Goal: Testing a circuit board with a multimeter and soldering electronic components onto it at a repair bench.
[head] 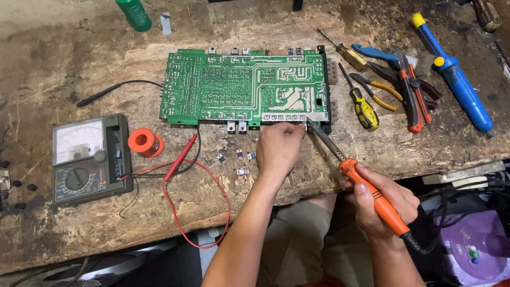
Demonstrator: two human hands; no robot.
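The right hand [380,199] gripped an orange soldering iron [353,172], tip at the green circuit board [244,87]'s near edge. The left hand [279,149] pinched there, perhaps holding solder. Loose transistors [237,158] waited on the surface [79,228], unmounted.

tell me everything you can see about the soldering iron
The soldering iron has a bright orange, plastic-looking handle, a slim dark metal shaft and a black cord at its back end. The right hand wraps the handle in a pen-like hold. It slants up and left, its tip at the near edge of the green circuit board, beside the left hand's fingertips.
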